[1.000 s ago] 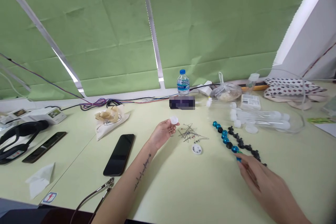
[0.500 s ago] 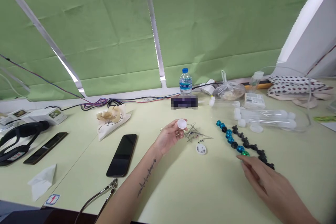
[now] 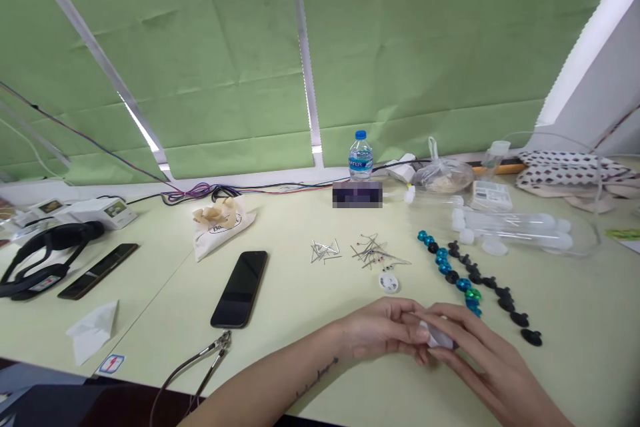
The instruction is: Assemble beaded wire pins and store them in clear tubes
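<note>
Just in front of me, a small white round cup-like piece [image 3: 438, 336] is pinched between both hands. My left hand [image 3: 387, 330] comes in from the left, its thumb and fingertips closed on one side of it. My right hand [image 3: 483, 357] grips the opposite side with thumb and fingers; parts of the piece are hidden by them. Beyond the hands lies a round white lid-like dish [image 3: 389, 282] with small dark bits in it. Pins with bead heads [image 3: 375, 253] are heaped behind it, and short silvery rods [image 3: 325, 251] lie to their left.
A slanting row of blue, black and green shiny balls [image 3: 443, 267] and a row of black knobs [image 3: 490, 281] lie at right. Clear tubes [image 3: 515, 230], a water bottle [image 3: 361, 157], a phone [image 3: 239, 289], a cloth pouch [image 3: 223, 228] and headphones [image 3: 50, 257] surround the area.
My left hand has moved right and nearer to me with the white piece. My right hand has left the row of balls and closed on the piece too. The silvery rods are now uncovered.
</note>
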{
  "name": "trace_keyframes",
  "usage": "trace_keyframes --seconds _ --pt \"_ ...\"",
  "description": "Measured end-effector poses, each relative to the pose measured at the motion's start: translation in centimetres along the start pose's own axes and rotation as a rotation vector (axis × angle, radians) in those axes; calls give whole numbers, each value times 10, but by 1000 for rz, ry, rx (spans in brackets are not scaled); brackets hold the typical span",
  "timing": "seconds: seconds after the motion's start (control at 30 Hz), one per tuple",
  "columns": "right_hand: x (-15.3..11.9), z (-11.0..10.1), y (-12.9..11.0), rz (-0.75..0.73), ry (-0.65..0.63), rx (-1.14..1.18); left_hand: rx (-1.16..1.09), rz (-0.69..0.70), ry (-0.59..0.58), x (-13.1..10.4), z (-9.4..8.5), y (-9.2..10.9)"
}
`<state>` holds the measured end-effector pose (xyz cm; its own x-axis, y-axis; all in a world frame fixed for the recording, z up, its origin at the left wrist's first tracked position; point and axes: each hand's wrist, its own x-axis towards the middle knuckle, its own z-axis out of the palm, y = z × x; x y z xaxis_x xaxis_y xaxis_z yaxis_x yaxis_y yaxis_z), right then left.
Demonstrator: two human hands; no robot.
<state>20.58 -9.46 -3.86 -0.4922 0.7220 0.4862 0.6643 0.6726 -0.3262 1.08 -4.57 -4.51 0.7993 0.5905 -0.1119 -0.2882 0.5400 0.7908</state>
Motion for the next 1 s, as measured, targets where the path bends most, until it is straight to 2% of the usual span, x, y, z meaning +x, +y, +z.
trace_keyframes --seconds 0.1,0.17,0.37,0.4,0.5,0.57,0.73,0.93,1.0 --pt "0 -3 10 32 10 -31 34 5 -14 1 -3 -1" --pt "2 -13 27 102 48 -98 100 -20 -68 0 -3 3" --pt "6 -59 119 483 156 -376 416 -178 -257 -2 -3 13" --pt "4 -64 132 524 187 -416 456 -185 -275 -1 -4 12" --pt "0 -71 157 577 149 -436 511 -181 -323 -1 -7 10" --pt "-2 -70 159 609 147 -435 533 -170 -341 -2 -9 10" --pt "-4 -70 149 643 188 -405 573 -186 -335 -5 -7 15" --pt "-10 -76 149 801 -8 -315 583 -184 -320 -4 -6 16" --pt "-10 -76 152 820 -19 -324 580 -188 -328 -4 -6 15"
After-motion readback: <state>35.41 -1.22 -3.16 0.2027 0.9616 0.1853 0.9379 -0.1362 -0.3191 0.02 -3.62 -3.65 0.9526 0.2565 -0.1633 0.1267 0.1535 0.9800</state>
